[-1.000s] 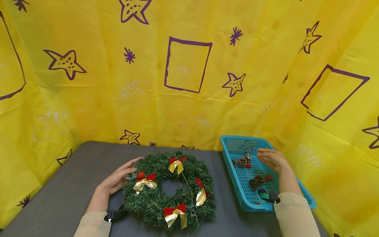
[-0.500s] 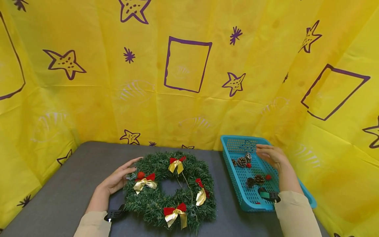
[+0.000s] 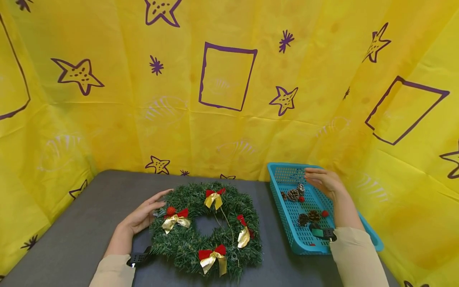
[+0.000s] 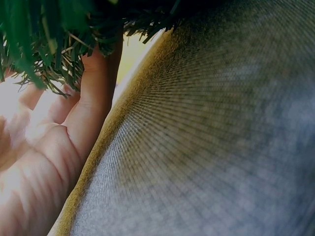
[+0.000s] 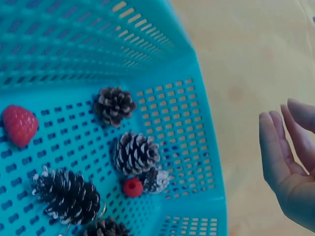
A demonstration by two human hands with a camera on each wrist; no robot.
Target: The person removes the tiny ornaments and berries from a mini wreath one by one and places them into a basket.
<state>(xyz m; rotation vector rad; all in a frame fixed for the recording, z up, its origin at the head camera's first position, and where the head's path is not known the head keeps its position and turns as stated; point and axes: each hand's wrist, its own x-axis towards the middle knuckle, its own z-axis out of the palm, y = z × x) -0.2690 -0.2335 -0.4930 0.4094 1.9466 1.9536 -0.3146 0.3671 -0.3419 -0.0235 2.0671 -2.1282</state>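
Observation:
In the head view, a green wreath [image 3: 172, 251] with red-and-gold bows lies on the dark table. My left hand [image 3: 145, 215] rests at its left edge, with extended fingers touching the greenery. The left wrist view shows the palm [image 4: 39, 167] facing up and fingertips hidden among the needles. Over the far part of a blue basket [image 3: 292, 237] hovers my right hand [image 3: 326, 183], slightly bent and holding nothing. Thumb and fingers stand apart in the right wrist view. Below lie pine cones [image 5: 135, 153] and red berries [image 5: 19, 125].
A red berry ornament [image 3: 171, 211] sits beside the wreath's left bow [image 3: 175, 223]. Yellow patterned cloth [image 3: 229, 131] surrounds the back and sides of the table [image 3: 71, 231]. The basket's raised rim [image 3: 270, 171] stands to the wreath's right.
My right hand has shifted slightly left and away from me over the basket. The left hand and the wreath stay in place.

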